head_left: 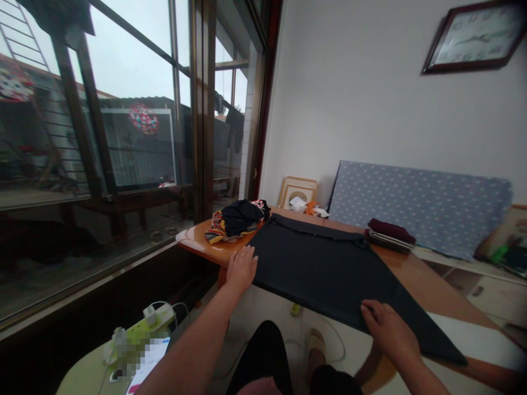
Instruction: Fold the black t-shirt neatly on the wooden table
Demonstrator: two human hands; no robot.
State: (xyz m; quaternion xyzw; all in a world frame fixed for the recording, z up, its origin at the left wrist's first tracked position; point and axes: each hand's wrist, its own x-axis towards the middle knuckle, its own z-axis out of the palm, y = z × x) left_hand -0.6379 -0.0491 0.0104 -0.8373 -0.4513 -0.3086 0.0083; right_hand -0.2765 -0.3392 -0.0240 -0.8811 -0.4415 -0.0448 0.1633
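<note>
A dark garment [317, 269] lies spread flat over the wooden table, with a narrow raised strip of fabric along its far side. Its near edge runs along and slightly over the table's front. My left hand [242, 269] rests at the garment's left edge, fingers stretched out and lying flat. At the near edge, towards the right, my right hand [389, 328] has its thumb and fingers closed on the cloth. What exactly its fingertips pinch is partly hidden.
Crumpled clothes [239, 216] lie at the table's far left, and a folded stack [390, 235] at its far right. A power strip [152, 323] and a phone [150, 362] sit on a low stool. Windows line the left; a dotted cloth [411, 203] stands behind.
</note>
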